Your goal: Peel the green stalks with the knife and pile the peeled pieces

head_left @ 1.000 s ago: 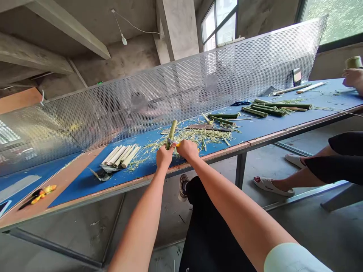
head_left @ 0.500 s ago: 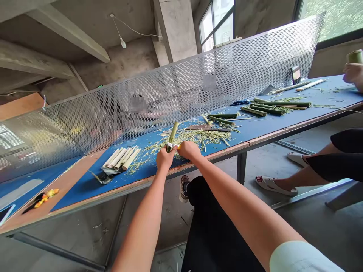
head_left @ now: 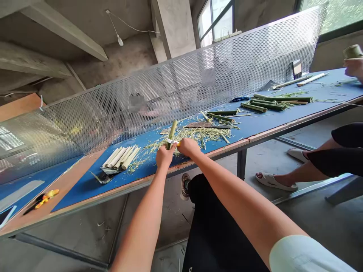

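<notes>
My left hand (head_left: 164, 155) is closed around the lower end of a green bamboo stick (head_left: 172, 129), which stands tilted above the table's front edge. In my right hand (head_left: 188, 146) is a peeler (head_left: 171, 141) with a white head and a bit of yellow at the handle; most of the handle is hidden by my fingers. The peeler's head lies across the bamboo just above my left hand. Behind both hands spreads a heap of pale green shavings (head_left: 210, 133). Left of them, several peeled bamboo sticks (head_left: 120, 156) lie side by side on dark wrapping.
Several green bamboo pieces (head_left: 268, 104) lie farther right on the blue tabletop (head_left: 153, 168). A perforated metal screen (head_left: 181, 83) runs along the back. At far right a co-worker's hand (head_left: 354, 67) holds a bamboo piece. A yellow-and-black item (head_left: 47, 197) lies at left.
The camera view has shifted slightly. The peeler's head sits a touch higher on the bamboo stick. At far right, the co-worker's bamboo piece has tipped.
</notes>
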### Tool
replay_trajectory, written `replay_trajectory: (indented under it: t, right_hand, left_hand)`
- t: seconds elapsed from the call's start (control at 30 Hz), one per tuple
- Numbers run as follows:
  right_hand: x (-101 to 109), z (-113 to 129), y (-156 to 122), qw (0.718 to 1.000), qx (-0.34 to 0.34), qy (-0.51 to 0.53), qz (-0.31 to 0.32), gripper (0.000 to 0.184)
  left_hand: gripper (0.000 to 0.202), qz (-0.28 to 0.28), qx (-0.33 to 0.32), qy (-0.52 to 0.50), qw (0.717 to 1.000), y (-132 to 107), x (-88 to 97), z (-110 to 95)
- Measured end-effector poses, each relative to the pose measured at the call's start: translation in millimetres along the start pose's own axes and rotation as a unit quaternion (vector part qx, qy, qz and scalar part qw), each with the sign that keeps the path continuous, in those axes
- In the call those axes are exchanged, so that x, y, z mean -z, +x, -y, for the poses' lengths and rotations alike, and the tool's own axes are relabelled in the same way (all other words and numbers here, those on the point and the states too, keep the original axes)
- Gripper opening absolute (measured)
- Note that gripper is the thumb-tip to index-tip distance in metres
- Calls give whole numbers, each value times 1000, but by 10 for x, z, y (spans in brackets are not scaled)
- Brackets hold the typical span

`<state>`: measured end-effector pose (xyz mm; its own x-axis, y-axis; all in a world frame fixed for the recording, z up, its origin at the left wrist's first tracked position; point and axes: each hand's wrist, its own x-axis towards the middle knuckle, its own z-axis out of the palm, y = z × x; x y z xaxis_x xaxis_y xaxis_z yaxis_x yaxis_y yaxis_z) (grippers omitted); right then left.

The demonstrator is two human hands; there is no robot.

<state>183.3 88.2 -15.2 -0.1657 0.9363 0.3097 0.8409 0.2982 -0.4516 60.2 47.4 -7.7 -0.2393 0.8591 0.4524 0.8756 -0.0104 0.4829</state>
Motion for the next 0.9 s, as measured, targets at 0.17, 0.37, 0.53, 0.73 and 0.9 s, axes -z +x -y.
replay_trajectory:
  t: [0.17, 0.37, 0.53, 0.73, 0.9]
  right_hand:
    - [-13, -25, -1, 1000, -12, -17, -11, 35]
    - [-102, 147, 15, 995, -80, 33, -49, 40]
    - [-18, 93, 2, 999, -27, 17, -23, 39]
    - [9, 58, 21, 1000, -13, 1, 0, 33]
    - [-52, 61, -4, 1000, 11, -17, -9, 30]
  left_hand:
    - [52, 15, 14, 12, 1000, 24, 3, -15]
    - [61, -2, 61, -9, 998, 88, -20, -9]
    - [52, 14, 8, -39, 999, 97, 0, 47]
    - [32, 74, -48, -140, 986, 262, 31, 244]
    - [15, 152, -32, -180, 971, 371, 137, 270]
